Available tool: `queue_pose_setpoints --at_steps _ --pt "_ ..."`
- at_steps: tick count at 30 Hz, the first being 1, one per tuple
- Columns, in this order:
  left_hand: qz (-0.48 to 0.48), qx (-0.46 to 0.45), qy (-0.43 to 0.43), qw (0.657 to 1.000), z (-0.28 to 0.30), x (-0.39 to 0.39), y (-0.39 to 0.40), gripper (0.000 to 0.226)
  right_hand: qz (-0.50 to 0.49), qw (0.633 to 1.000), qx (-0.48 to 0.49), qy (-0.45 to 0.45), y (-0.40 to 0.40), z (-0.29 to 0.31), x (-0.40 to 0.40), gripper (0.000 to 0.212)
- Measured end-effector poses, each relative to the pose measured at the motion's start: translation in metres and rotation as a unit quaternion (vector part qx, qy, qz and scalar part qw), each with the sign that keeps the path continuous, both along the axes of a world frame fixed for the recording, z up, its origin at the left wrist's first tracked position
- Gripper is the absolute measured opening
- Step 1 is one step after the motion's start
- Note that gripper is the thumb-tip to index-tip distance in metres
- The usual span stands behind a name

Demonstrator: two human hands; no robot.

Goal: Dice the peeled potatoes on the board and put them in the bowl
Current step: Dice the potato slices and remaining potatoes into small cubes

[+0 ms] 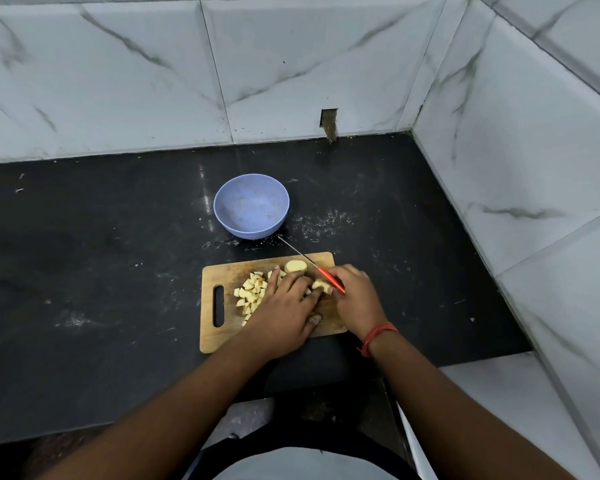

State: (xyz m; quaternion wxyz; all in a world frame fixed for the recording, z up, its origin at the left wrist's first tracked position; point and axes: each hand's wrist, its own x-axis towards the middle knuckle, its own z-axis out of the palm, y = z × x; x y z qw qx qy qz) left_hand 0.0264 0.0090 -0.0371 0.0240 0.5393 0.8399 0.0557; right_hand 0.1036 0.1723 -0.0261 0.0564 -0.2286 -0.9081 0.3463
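Hands (321,299), knife (312,265), potato dice (250,292) on board (229,337)

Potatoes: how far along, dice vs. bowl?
Done: a pile of diced pieces lies on the cutting board. In hand: the left hand steadies a potato piece while the right hand grips the red-handled knife. Left: a larger potato chunk is uncut, and the blue bowl holds no dice yet.

Wooden board (222,329) w/ handle slot at left, flat on counter, pale diced potato (251,293) heaped on its left-centre, peeled potato half (295,266) near far edge, another piece (321,285) mid-board, red-handled knife (329,278) over it, empty blue bowl (251,205) just beyond board
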Motion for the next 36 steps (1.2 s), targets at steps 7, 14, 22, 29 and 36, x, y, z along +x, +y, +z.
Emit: queue_pose_setpoints --at_steps 7,14,22,29,36 --pt "0.004 0.006 -0.002 1.000 -0.002 0.001 -0.001 0.061 0.054 0.998 0.021 0.024 0.008 0.002 -0.003 0.040" --pt "-0.002 -0.006 0.011 1.000 -0.002 0.003 0.000 0.064 0.032 0.999 -0.007 0.033 0.010 0.000 -0.005 0.035" --pt "0.001 0.011 0.012 1.000 -0.003 0.005 0.000 0.059 0.022 0.999 -0.021 0.016 0.012 0.011 -0.028 0.023" --pt "-0.002 0.024 0.030 0.999 -0.003 0.005 0.001 0.060 0.087 0.996 -0.007 -0.008 0.012 0.007 -0.027 0.021" --pt "-0.008 0.020 0.035 0.999 -0.005 0.002 0.002 0.058 0.038 0.999 -0.024 0.005 0.011 0.007 -0.031 0.026"
